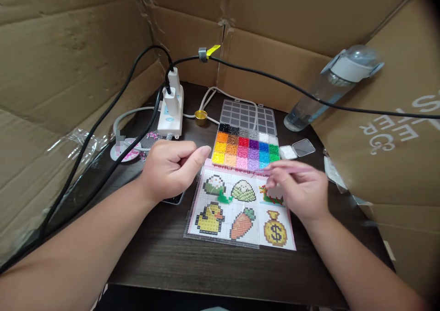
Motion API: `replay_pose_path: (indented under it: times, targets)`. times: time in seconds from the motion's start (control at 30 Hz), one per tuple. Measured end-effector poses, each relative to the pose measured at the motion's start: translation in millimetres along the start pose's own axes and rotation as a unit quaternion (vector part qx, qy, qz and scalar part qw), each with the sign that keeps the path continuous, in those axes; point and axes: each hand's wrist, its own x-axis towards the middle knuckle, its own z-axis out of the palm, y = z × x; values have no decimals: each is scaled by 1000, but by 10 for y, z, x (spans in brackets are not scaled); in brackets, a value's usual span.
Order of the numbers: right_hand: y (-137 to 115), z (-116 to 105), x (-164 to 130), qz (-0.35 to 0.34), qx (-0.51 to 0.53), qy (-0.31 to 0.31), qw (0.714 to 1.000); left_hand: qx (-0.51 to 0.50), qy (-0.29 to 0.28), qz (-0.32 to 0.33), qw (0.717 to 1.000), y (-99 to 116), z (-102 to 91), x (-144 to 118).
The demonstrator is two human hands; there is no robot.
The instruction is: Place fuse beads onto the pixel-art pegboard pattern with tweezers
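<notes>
Forearms enter from the near table edge; left hand loosely curled, holding nothing visible, hovering beside the pattern sheet; right hand pinches a thin pink tool above the sheet's right side; bead box lies just beyond the sheet; cardboard walls close in; bare dark table nearest.

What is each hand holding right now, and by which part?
The right hand pinches a thin pink tool near its right end, over the pattern sheet. The left hand is loosely curled with nothing visible in it.
</notes>
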Motion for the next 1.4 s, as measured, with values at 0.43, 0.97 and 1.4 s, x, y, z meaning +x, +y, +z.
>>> replay_pose_path:
  times: [0.43,0.97,1.4]
  targets:
    - [1,187,-126,45,17,-179,983,10,12,-6,1000,6,11,-1]
    - [6,219,-122,54,20,-171,984,-1,14,-4,1000,10,12,0]
    - [11,207,-117,55,7,-174,983,-6,20,8,1000,-9,15,2]
